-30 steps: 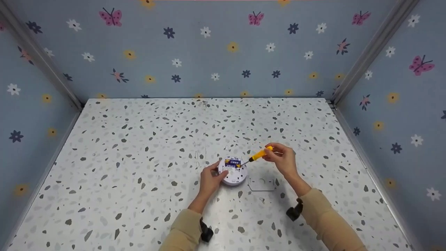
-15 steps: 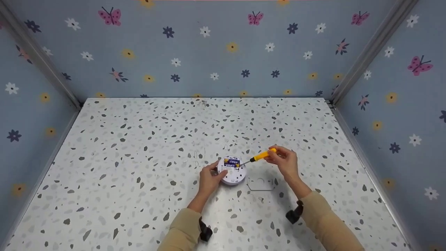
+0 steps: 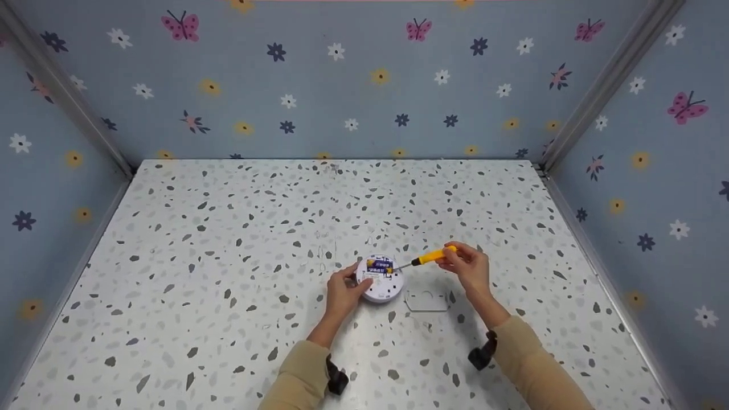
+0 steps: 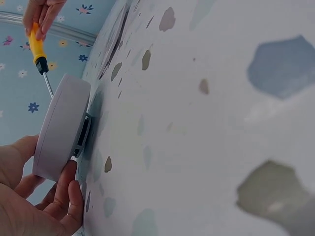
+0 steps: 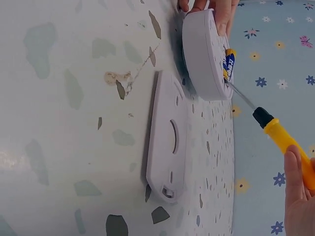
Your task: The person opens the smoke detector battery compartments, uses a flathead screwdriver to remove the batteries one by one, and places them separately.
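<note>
My left hand (image 3: 343,294) grips a round white battery device (image 3: 383,292) by its left side, thumb on the upper face and fingers curled beneath. Two blue-and-yellow batteries (image 5: 229,64) sit in the slot on that face. A yellow-handled screwdriver (image 3: 433,256) is pinched near its handle end by my right hand (image 3: 470,270). The metal shaft (image 5: 242,95) slants down to the device, its tip at the end of the batteries. In the left wrist view, the device (image 4: 64,125) is tilted and close over the table, with fingertips under its lower edge.
A flat white plate (image 5: 167,142) with slots and clipped corners lies on the speckled table (image 3: 228,228), just right of the device. Blue flowered panels (image 3: 364,80) enclose the back and sides. Each wrist wears a black camera (image 3: 482,351).
My right hand has moved a little right and down, laying the screwdriver at a flatter angle. Its tip stays at the batteries' end. The left hand and device hold nearly still.
</note>
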Available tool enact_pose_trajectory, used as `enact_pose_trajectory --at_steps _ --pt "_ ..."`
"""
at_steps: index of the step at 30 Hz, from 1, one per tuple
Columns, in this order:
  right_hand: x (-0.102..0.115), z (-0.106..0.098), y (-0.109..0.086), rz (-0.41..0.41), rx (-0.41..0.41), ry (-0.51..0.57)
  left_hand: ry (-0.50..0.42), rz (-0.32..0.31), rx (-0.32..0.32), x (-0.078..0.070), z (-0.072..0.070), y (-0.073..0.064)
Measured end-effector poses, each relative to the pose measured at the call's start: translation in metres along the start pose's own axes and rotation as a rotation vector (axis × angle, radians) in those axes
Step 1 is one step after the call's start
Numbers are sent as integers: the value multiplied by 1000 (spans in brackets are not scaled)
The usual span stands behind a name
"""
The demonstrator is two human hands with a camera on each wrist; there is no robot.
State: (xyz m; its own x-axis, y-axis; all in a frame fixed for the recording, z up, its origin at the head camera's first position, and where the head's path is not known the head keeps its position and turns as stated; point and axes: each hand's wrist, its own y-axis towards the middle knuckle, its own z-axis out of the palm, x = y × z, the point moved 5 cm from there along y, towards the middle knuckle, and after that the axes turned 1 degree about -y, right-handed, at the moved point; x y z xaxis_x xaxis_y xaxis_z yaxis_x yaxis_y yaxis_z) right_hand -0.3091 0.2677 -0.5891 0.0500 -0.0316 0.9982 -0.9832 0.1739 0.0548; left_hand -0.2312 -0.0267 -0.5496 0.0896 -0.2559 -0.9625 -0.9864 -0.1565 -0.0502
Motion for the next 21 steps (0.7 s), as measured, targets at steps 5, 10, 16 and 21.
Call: enact_pose_trajectory --at_steps 5,10,16,21 --pt "-1 -3 -5 26 -21 3 -4 1 3 -1 -1 0" --pt "-3 -5 -10 72 -56 9 -5 10 8 -1 -1 0" --pt "-6 -6 -14 131 -125 -5 14 11 6 -1 -1 -1" --pt "-7 -8 -19 187 -153 -17 11 18 -2 -1 -1 -1"
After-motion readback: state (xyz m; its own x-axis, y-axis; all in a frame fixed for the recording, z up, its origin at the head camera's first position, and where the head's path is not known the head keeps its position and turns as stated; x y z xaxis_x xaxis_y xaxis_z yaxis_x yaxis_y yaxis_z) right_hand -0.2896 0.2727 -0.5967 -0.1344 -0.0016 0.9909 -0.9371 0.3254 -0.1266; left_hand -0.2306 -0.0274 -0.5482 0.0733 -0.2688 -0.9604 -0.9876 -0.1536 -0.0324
